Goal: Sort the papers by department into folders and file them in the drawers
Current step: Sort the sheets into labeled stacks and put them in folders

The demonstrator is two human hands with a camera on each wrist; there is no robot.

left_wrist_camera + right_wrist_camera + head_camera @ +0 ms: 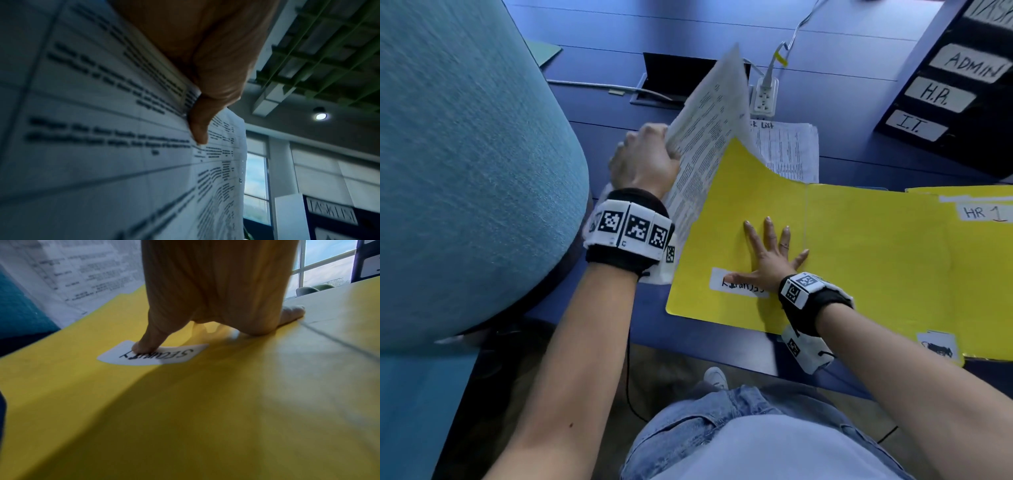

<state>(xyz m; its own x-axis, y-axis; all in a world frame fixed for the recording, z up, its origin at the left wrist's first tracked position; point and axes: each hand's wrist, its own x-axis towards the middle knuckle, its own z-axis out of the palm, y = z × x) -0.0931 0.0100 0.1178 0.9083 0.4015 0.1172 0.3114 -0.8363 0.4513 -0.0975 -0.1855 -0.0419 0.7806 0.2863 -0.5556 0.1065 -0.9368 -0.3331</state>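
Observation:
My left hand grips a sheaf of printed papers by its left edge and holds it raised and tilted over the table; its thumb lies on the top sheet. A yellow folder lies spread on the blue table, its far left corner curled up against the sheaf. My right hand presses flat on the folder with fingers spread. The thumb rests on a white label reading SECURITY. The sheaf's lower edge is hidden behind the folder.
A second yellow folder marked HR 1 lies at the right. A flat stack of papers sits behind the open folder. A black drawer unit labelled ADMIN, H.R., I.T. stands at the back right. A teal chair crowds the left, a power strip lies behind.

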